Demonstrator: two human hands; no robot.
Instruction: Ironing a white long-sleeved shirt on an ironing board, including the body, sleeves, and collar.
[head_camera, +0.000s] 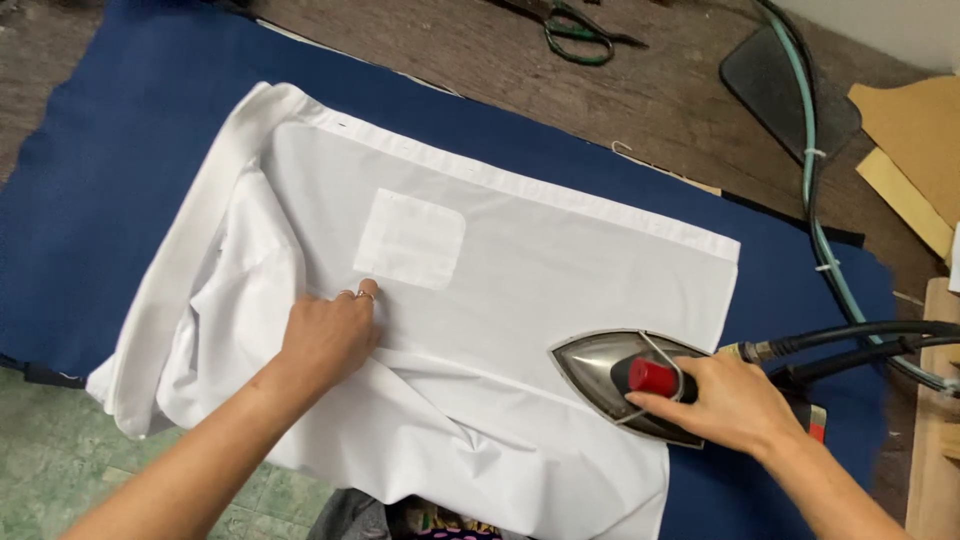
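A white shirt (560, 260) lies spread on a dark blue cloth (110, 170), its button placket running along the far edge and a chest pocket (410, 240) near the middle. My left hand (330, 335) presses flat on the fabric just below the pocket, with rings on two fingers. My right hand (730, 400) grips the handle of a metal steam iron (600, 370) with a red knob. The iron rests on the shirt's right part, tip pointing left. The shirt's left side is bunched in folds.
Black hoses (860, 340) run from the iron to the right edge. A teal cable (815, 170), a black pad (780, 90) and green-handled scissors (580, 30) lie on the wooden table behind. Cardboard pieces (915, 130) sit at the right.
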